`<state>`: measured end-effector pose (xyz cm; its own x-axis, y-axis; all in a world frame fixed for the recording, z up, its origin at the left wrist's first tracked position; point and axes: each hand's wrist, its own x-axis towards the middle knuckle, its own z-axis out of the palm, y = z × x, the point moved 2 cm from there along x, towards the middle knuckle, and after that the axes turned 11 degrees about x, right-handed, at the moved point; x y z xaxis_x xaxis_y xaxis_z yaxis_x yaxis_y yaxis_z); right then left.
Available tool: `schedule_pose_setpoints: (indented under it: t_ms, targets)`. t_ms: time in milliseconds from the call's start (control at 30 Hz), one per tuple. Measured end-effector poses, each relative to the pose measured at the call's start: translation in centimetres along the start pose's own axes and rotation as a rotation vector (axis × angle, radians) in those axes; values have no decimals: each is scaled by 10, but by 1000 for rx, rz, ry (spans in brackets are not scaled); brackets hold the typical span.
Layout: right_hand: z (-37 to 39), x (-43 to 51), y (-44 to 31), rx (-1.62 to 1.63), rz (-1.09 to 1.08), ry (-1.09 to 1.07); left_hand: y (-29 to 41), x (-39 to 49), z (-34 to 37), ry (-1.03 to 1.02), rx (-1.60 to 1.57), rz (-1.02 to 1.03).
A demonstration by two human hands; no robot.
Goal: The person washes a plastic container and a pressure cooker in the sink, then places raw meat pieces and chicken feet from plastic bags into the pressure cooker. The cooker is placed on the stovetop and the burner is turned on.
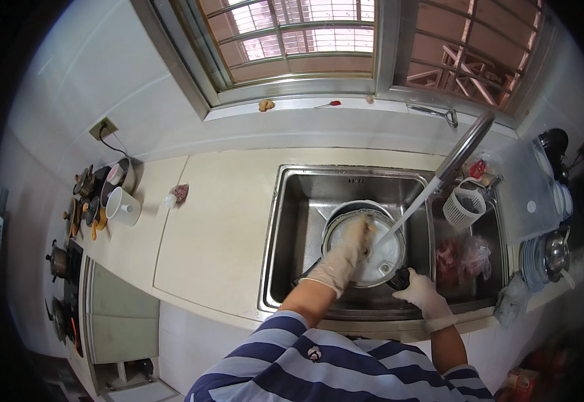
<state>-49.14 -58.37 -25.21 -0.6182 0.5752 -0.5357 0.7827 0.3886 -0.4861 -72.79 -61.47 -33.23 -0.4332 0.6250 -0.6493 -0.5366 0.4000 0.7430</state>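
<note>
In the large steel sink basin [297, 236] lies a round metal lid [390, 246], which looks like a pressure cooker lid with its inner side up. It lies over a metal pot [360, 204] whose far rim shows behind it. My gloved right hand [421, 296] grips the lid's black handle [399, 279] at the near right. My gloved left hand [355, 241] is on the lid's inner face, blurred by motion. Something yellowish shows at its fingers, too blurred to name. Water from the faucet [465, 145] runs onto the lid beside that hand.
The smaller right basin [495, 296] holds a white strainer basket [464, 203], red meat [447, 255] and a clear plastic bag [475, 256]. Plates [533, 264] stand at the right. On the left counter [211, 236] are a small bagged item [179, 193] and a white jug [122, 206].
</note>
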Motion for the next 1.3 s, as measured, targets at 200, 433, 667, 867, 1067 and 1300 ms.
schedule_pose_setpoints:
  t_ms: [200, 433, 667, 867, 1067, 1300]
  targets:
    - [20, -30, 29, 167, -14, 267, 63, -51, -134, 276, -51, 359]
    - [14, 7, 21, 249, -28, 467, 80, -97, -235, 474, 22, 487]
    - [44, 1, 5, 343, -61, 290, 70, -93, -275, 636, 131, 430]
    - [34, -23, 17, 542, -73, 351, 66, -73, -313, 780, 481, 531]
    - [28, -26, -28, 967, 39, 45, 81, -52, -320, 910, 529, 647]
    - [28, -53, -70, 1787, 96, -610, 95, -56, -318, 988, 680, 498]
